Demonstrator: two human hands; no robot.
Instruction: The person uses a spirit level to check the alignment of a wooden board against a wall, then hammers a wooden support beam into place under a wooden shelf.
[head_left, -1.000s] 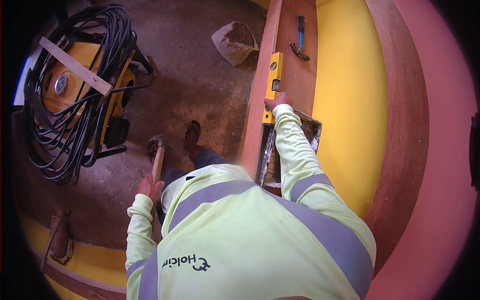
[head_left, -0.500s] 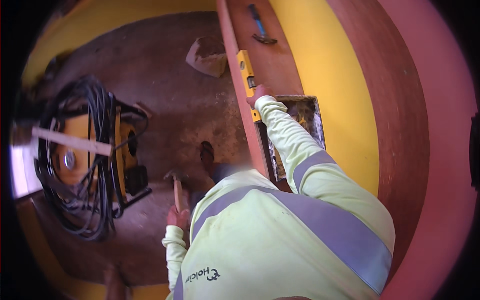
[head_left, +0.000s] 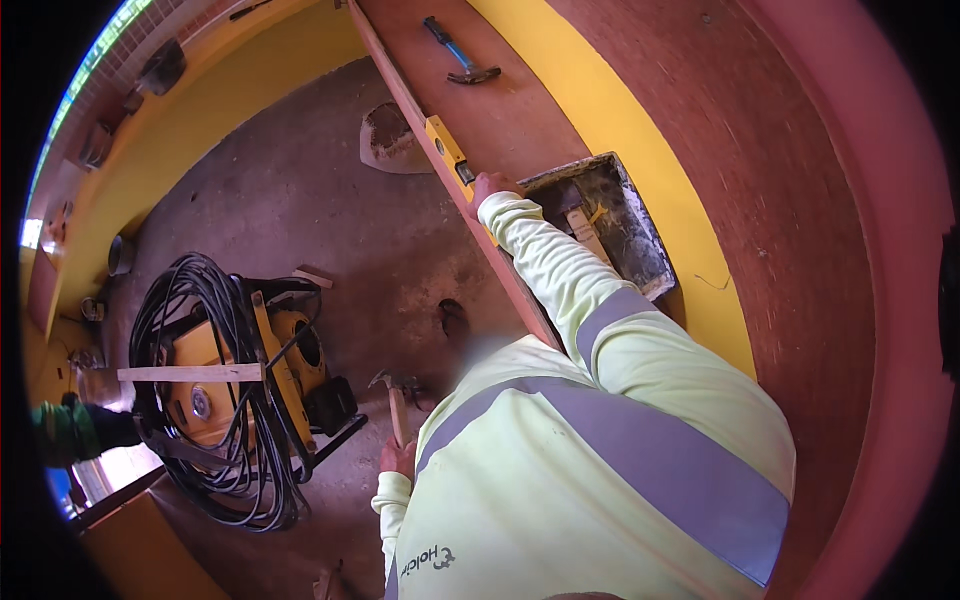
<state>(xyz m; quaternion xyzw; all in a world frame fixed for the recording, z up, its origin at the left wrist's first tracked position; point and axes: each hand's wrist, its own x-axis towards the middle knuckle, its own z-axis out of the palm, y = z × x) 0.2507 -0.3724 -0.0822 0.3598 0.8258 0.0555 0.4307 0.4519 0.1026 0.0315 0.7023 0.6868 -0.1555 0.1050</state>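
My right hand point(head_left: 492, 188) grips a yellow spirit level point(head_left: 450, 150) along the edge of a reddish wooden plank point(head_left: 400, 70). Just right of that hand is a grimy open box point(head_left: 645, 230) with small items inside, partly hidden by my sleeve. A blue-handled claw hammer point(head_left: 448, 45) lies farther along the plank. Low by my left side, my left hand point(head_left: 398, 455) holds a wooden-handled hammer point(head_left: 397, 410), head upward, its fingers partly hidden by my shirt.
A yellow machine point(head_left: 200, 340) draped in coiled black cable and a wooden stick stands left on the floor point(head_left: 260, 170). A sack point(head_left: 390, 145) lies beside the plank. Containers point(head_left: 160, 70) line the far-left ledge. A green-and-black shape point(head_left: 75, 430) at left is unclear. Yellow walling point(head_left: 610, 100) runs right.
My view has turned, bringing the left ledge and the green-and-black shape into sight and shifting the machine lower in the picture. Both hands keep hold of the level and hammer.
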